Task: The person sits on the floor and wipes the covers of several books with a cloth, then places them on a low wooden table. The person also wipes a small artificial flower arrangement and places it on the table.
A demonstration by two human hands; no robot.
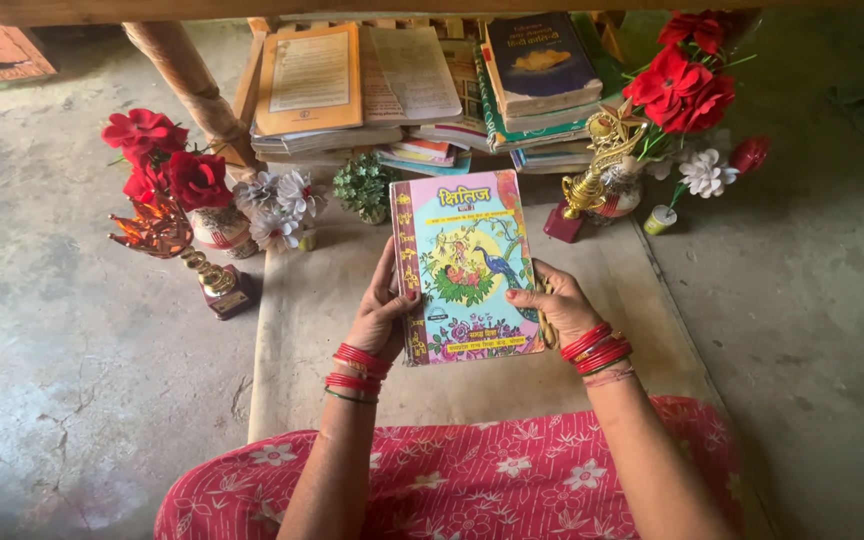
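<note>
Both of our hands grip one closed, colourfully illustrated paperback book point(465, 265), held flat and face up above the tan mat point(322, 300) that lies on the concrete floor point(62, 330). Our left hand point(384, 305) clasps the book's spine edge, thumb curled over onto the cover and the other fingers hidden underneath; our right hand point(555, 305) clasps the opposite long edge the same way, thumb pressed onto the cover near the lower right corner. Red bangles point(597, 347) ring both wrists, and our lap in red floral cloth point(472, 480) fills the bottom of the view. Beyond the book, stacks of more books point(422, 85) sit on a low wooden rack, with an orange-covered one point(309, 80) lying on the left stack and a dark blue one point(540, 62) on the right stack. Left of the held book stand red artificial flowers in a small pot point(167, 165), an amber trophy on a dark base point(187, 250), pale silvery flowers point(277, 205) and a small green plant point(364, 187). To the right stand a gold ornate trophy point(602, 160), another bunch of red flowers point(682, 80), a white flower point(707, 172) and a small yellowish cup point(660, 219). A wooden leg point(187, 80) slants down at upper left.
</note>
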